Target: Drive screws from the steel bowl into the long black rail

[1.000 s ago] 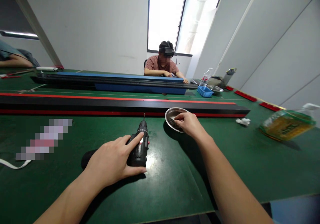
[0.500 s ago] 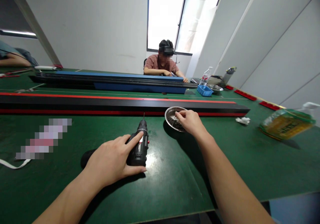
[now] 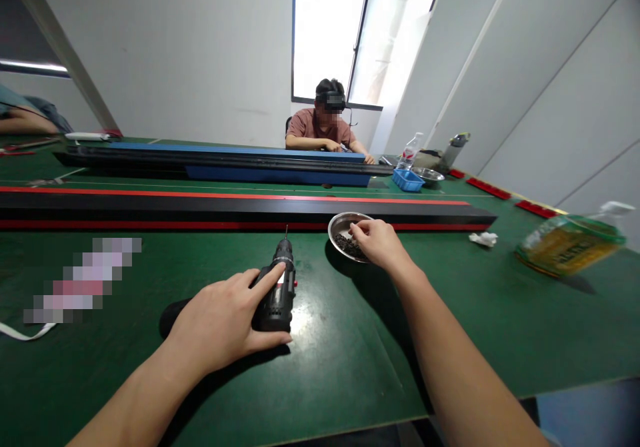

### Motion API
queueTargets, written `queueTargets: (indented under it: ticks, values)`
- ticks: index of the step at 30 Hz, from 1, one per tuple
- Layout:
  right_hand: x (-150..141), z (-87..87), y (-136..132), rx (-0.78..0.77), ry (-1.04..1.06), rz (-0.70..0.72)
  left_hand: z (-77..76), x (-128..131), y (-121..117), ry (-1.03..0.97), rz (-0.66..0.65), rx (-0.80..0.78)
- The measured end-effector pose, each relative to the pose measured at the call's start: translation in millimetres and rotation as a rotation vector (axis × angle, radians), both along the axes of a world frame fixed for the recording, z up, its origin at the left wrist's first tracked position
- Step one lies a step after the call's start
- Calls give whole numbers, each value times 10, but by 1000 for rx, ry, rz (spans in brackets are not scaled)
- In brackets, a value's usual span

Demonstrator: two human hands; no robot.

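Observation:
My left hand (image 3: 225,317) is closed around a black cordless drill (image 3: 283,294), which lies on its side on the green table with its thin bit pointing away from me. To the right, my right hand (image 3: 375,237) reaches into a round metal bowl (image 3: 332,239). Its fingertips are pinched over small dark screws (image 3: 349,246) in the bowl; whether a piece is between them is too small to make out. Just beyond the drill and bowl, a long black bar with red edges (image 3: 240,208) lies across the table.
Farther back lie long black and blue bars (image 3: 275,174), with a person (image 3: 325,124) seated behind them. A blue basket (image 3: 407,180) and a water bottle (image 3: 411,150) stand at back right. Nearer are crumpled tissue (image 3: 483,239) and a yellow-labelled jug (image 3: 570,244).
The whole view has shifted very slightly to the left. Both hands hold nearly the same positions, the left on the drill and the right in the bowl.

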State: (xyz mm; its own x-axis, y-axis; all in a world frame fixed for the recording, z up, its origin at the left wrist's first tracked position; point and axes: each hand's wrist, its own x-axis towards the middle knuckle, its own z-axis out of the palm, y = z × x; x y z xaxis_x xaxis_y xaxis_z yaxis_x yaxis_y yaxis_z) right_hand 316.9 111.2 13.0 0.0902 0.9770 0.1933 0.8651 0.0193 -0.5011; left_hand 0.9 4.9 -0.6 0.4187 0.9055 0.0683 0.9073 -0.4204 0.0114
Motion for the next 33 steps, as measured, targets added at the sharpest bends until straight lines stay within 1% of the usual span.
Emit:
queueTargets:
  ticks: [5, 16, 23, 33]
  values:
    - [14, -15, 9, -8, 12, -14, -1, 6, 8, 3, -1, -5]
    - [17, -24, -11, 13, 64, 32, 6, 5, -4, 15, 0, -13]
    - [17, -8, 7, -27, 19, 22, -12, -1, -3, 17, 1, 4]
    - [34, -64, 38, -30, 43, 2, -16, -4, 2, 22, -9, 7]
